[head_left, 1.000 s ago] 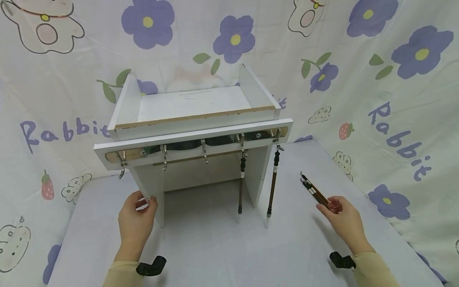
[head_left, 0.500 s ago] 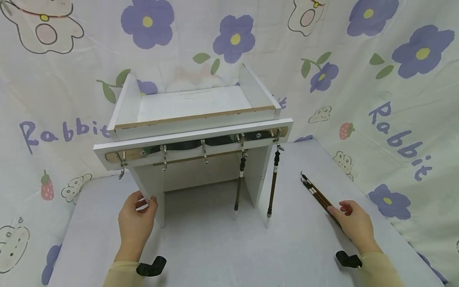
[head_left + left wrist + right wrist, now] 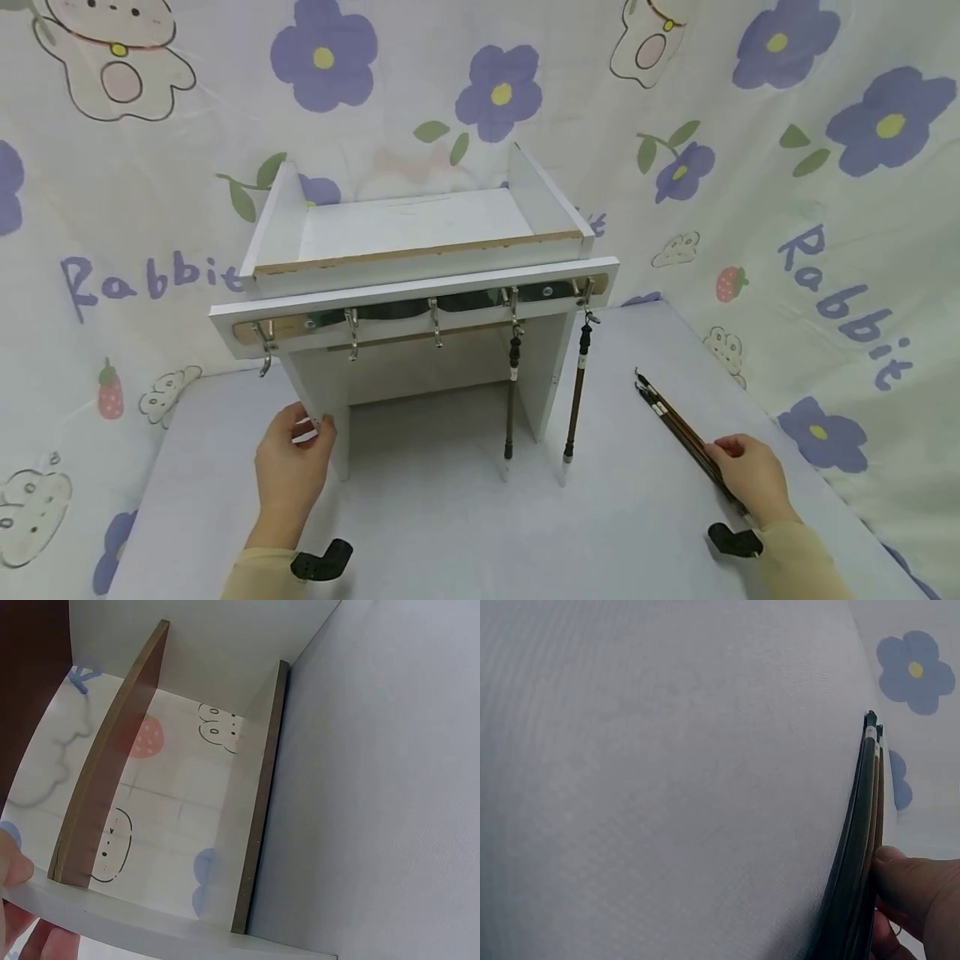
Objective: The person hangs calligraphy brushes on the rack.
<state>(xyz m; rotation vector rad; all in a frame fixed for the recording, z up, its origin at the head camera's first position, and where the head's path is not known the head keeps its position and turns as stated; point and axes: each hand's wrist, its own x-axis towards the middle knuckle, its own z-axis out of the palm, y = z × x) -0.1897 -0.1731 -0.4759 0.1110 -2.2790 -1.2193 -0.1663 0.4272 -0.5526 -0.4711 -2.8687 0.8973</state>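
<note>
My left hand [image 3: 292, 467] grips the front edge of the left side panel of a white shelf [image 3: 420, 277], thumb and fingers on opposite sides of the board. On the right, my right hand [image 3: 753, 479] holds a bundle of calligraphy brushes [image 3: 686, 437], its thumb [image 3: 907, 881] against the handles. The bundle slants close over the table, hanging loops at the far end; the hand covers part of it. A hook rail runs along the shelf front. One brush [image 3: 512, 400] hangs from its second hook from the right, another brush [image 3: 577, 392] from the rightmost hook.
Three hooks on the left of the rail, such as the leftmost hook [image 3: 264, 354], carry nothing. The white tabletop [image 3: 465, 533] extends in front of the shelf. A patterned cloth [image 3: 405, 75] with flowers and rabbits hangs behind and at both sides.
My right hand has slid down along the brushes toward the near right, showing more of their handles. The inner hanging brush has swung a little. My left hand keeps its grip on the panel.
</note>
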